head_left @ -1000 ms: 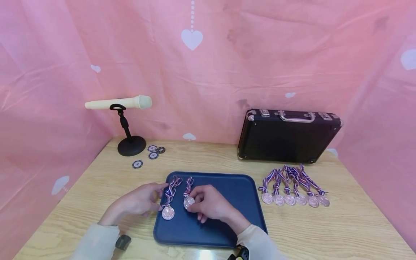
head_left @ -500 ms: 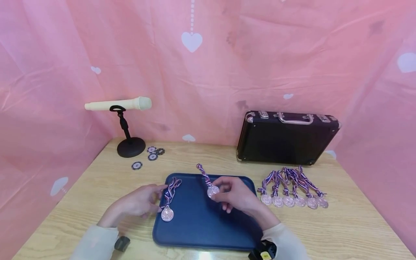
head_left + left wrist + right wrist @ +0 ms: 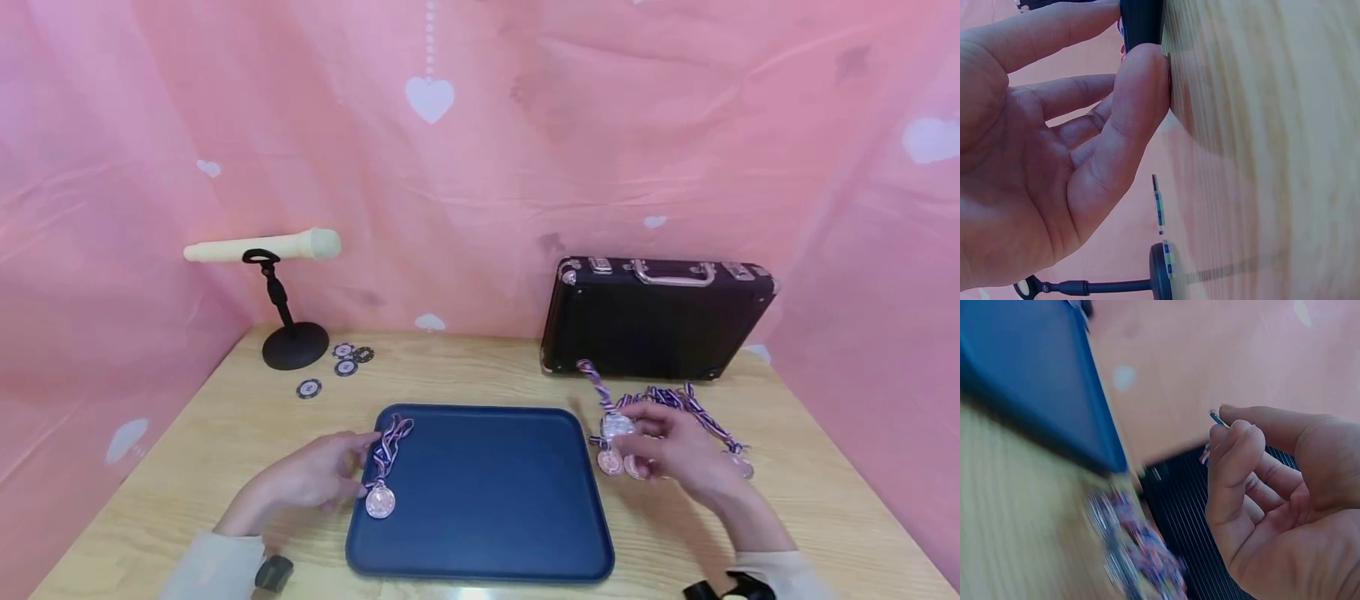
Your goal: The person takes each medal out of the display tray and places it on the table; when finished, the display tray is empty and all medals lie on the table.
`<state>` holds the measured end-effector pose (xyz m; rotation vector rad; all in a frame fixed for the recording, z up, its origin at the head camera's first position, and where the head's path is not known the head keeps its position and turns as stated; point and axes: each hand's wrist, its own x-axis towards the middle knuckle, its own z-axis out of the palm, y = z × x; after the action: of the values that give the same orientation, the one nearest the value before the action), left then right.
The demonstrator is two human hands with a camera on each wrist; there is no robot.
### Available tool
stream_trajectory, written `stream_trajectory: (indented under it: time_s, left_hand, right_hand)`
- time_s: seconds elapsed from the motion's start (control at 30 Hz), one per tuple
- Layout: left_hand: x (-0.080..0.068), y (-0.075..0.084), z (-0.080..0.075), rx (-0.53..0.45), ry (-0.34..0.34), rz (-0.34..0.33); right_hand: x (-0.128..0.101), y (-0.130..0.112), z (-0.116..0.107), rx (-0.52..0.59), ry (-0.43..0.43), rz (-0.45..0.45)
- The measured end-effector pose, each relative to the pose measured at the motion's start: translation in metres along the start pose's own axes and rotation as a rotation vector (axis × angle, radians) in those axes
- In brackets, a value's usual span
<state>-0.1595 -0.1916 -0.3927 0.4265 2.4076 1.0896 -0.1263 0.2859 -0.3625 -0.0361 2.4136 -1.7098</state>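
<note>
My right hand (image 3: 675,446) pinches a medal (image 3: 617,423) by its disc between thumb and fingers. It is raised over the row of medals (image 3: 611,462) to the right of the tray, its striped ribbon trailing toward the case. In the right wrist view the pinched medal (image 3: 1215,417) shows only as a thin edge at the fingertips. My left hand (image 3: 315,471) touches the left edge of the dark blue tray (image 3: 480,500), thumb and index finger apart along it. One medal (image 3: 380,502) with a striped ribbon lies on the tray's left side, near that hand.
A black briefcase (image 3: 656,325) stands at the back right, behind the medal row. At the back left a white microphone (image 3: 262,247) rests on a black stand (image 3: 295,345). Several poker chips (image 3: 308,388) lie close to its base. Pink cloth (image 3: 480,192) hangs around the table.
My right hand has lifted the second medal off the tray and carried it right, over the row of medals. My left hand stays at the tray's edge.
</note>
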Motion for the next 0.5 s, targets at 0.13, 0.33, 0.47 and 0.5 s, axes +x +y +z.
stream_trajectory:
  time_s: [0.13,0.33,0.47,0.5]
  left_hand:
    - [0.002,0.001,0.000,0.014,-0.001,-0.003]
    - [0.001,-0.005,0.001,-0.004,-0.015,-0.004]
    - [-0.001,-0.006,0.003,-0.027,-0.017,-0.015]
    - [-0.001,-0.006,0.003,-0.030,-0.019,-0.014]
  right_hand:
    - [-0.011,0.014,-0.045,-0.036,0.071,0.000]
    - [-0.029,0.040,-0.099,-0.106,0.136,-0.007]
    - [-0.038,0.058,-0.129,-0.051,0.133,0.002]
    - [-0.041,0.062,-0.135,-0.043,0.137,0.006]
